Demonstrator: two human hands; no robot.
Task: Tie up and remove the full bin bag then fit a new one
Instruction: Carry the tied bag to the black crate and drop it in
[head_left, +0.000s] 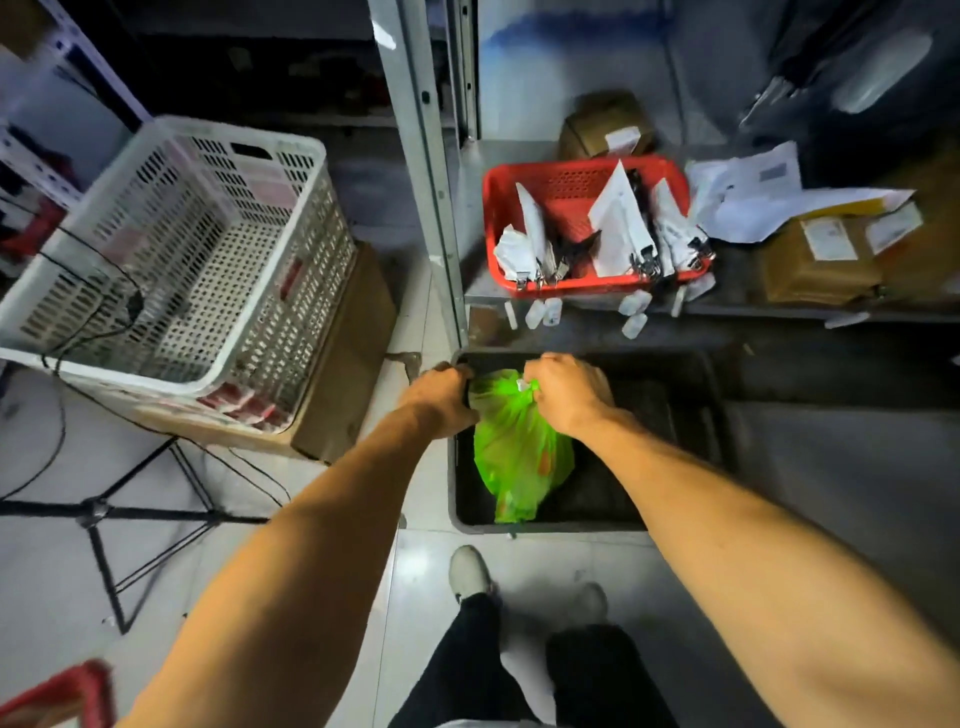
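Note:
A bright green bin bag (519, 447), full and gathered at the top, hangs over a black rectangular bin (670, 415) on the floor under a metal shelf. My right hand (566, 389) is closed around the bag's bunched neck, where a white scrap shows. My left hand (441, 397) is clenched at the bin's left rim beside the bag; whether it holds the rim or a fold of the bag I cannot tell. The bag's lower end reaches toward the bin's near wall.
A white perforated crate (171, 260) rests on a cardboard box to the left. A red basket (566, 192) of papers and clips sits on the shelf above the bin, with parcels (821, 260) beside it. A black stand (104, 514) and cables cross the floor at left. My feet stand just before the bin.

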